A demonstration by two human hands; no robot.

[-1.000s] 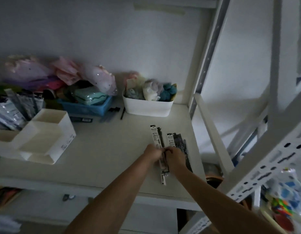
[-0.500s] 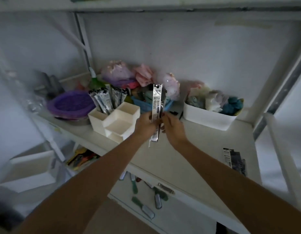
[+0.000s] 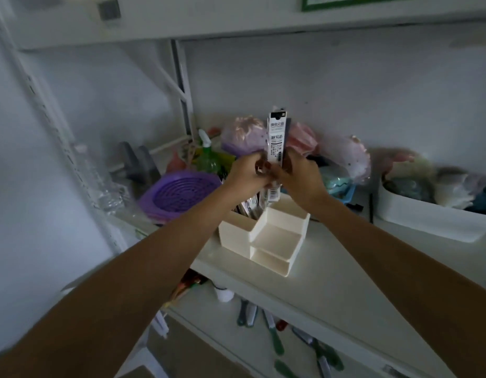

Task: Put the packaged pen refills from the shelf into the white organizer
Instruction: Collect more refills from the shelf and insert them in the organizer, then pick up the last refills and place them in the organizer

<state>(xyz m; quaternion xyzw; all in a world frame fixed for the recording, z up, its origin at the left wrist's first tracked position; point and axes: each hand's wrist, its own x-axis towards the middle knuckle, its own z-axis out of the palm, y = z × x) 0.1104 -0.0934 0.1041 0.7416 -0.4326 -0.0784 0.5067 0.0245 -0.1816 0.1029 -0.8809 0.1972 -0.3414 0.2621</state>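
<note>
A long narrow pack of pen refills (image 3: 276,137) stands upright, pinched from both sides by my left hand (image 3: 250,174) and my right hand (image 3: 300,178). Its lower end hangs just above the tall back compartment of the white organizer (image 3: 274,236), which stands on the white shelf (image 3: 331,271). Other refill packs (image 3: 251,207) poke out of that back compartment, partly hidden behind my left hand. The organizer's stepped front compartments hold nothing.
A purple slotted basket (image 3: 179,193) and a green spray bottle (image 3: 207,156) sit left of the organizer. Pink and purple bagged items (image 3: 342,154) lie behind it. A white tub (image 3: 432,222) of soft toys stands at the right. Pens (image 3: 274,336) lie on the lower shelf.
Both hands lifted the refill pack off the right part of the shelf, carried it left and brought it upright over the organizer's back compartment. My view swung left with it.
</note>
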